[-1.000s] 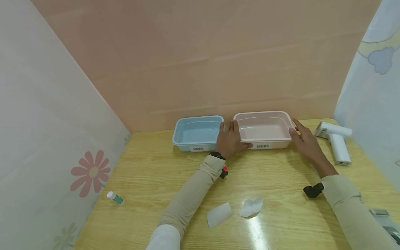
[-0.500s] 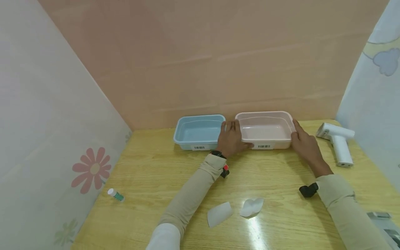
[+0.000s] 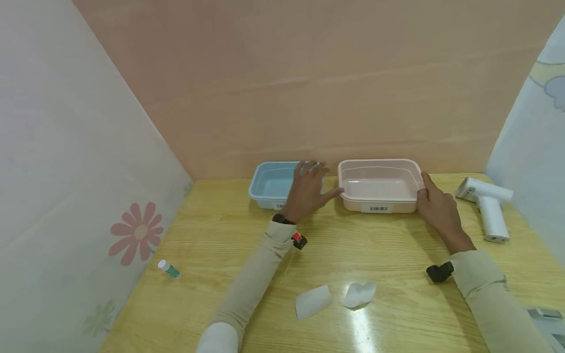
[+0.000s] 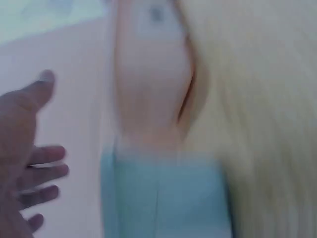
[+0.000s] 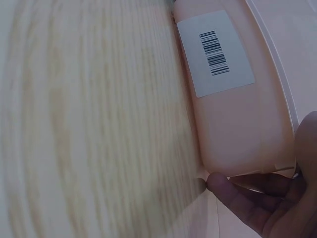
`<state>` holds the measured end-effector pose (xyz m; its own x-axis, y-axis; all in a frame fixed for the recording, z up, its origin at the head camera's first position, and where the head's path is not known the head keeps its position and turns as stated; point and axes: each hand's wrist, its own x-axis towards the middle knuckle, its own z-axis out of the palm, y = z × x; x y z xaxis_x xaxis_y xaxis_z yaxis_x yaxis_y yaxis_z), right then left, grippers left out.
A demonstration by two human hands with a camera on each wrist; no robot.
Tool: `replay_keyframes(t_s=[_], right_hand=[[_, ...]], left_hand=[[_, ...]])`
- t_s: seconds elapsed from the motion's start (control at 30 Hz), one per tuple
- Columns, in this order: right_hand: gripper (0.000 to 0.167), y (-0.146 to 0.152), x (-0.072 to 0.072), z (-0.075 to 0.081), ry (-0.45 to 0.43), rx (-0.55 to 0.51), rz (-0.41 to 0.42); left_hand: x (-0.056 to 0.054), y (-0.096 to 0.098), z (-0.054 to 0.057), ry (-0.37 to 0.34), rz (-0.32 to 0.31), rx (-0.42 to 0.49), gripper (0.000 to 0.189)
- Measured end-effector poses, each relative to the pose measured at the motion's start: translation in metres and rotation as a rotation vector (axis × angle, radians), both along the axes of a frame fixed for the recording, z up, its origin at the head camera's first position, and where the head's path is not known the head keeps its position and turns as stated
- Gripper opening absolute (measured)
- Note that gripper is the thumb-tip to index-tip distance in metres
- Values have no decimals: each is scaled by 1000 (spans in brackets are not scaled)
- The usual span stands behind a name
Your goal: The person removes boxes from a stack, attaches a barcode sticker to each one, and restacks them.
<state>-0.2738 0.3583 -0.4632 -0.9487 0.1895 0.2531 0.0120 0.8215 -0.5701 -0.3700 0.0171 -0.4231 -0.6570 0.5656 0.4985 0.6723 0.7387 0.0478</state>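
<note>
A pink plastic basin (image 3: 379, 182) with a barcode label stands against the back wall. My right hand (image 3: 439, 208) grips its right end, fingers along the side and thumb at the front corner. In the right wrist view the thumb (image 5: 225, 191) presses the lower corner of the basin wall (image 5: 233, 124). To its left stands a similar blue basin (image 3: 271, 182). My left hand (image 3: 305, 193) is over the blue basin's right part with fingers spread, hiding that part, its thumb pointing toward the pink basin. The blurred left wrist view shows the hand (image 4: 25, 163) holding nothing.
A white gun-shaped device (image 3: 487, 206) lies right of my right hand. Two pieces of white paper (image 3: 313, 302) lie near the front. A small white-capped tube with a green label (image 3: 169, 269) lies at left. A grey object (image 3: 549, 323) is cut off at lower right.
My left hand has come off the gap between the basins and moved left over the blue one, fingers spreading. My right hand has closed in on the pink basin's end. The head view has shifted slightly.
</note>
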Motion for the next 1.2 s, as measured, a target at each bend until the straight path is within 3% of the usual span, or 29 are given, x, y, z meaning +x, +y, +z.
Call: replay_keyframes(t_s=[0.07,0.13,0.27,0.37,0.5,0.63,0.8,1.0,1.2], right_hand=[[59,-1,0,0,4,-5,5],[59,-1,-1,0,8,-9,5],[59,-1,-3,2,13,-13,-7],[59,-1,-3,1,2,-13,-17],[58,-1,-2,-3,-21,-20,-25],[58,-2,-2,-5,-14,-22,-25],[58,-2,-1,-1,24,-18,-22],[57,-3,1,4,70,-38,-68],[56,-32,-6,30,200,-177,-65]], left_hand=[[-9,-34,6,7,4,144,69],[-19,-72,7,-61,34,248,76],[-30,-134,-1,-382,124,310,108],[-35,-158,-15,-590,121,331,119],[-38,-170,-32,-729,58,433,118],[-36,-172,-41,-773,62,509,115],[-31,-171,-41,-774,140,479,118],[-28,-167,-41,-775,159,462,123],[-27,-163,-40,-768,156,480,124]])
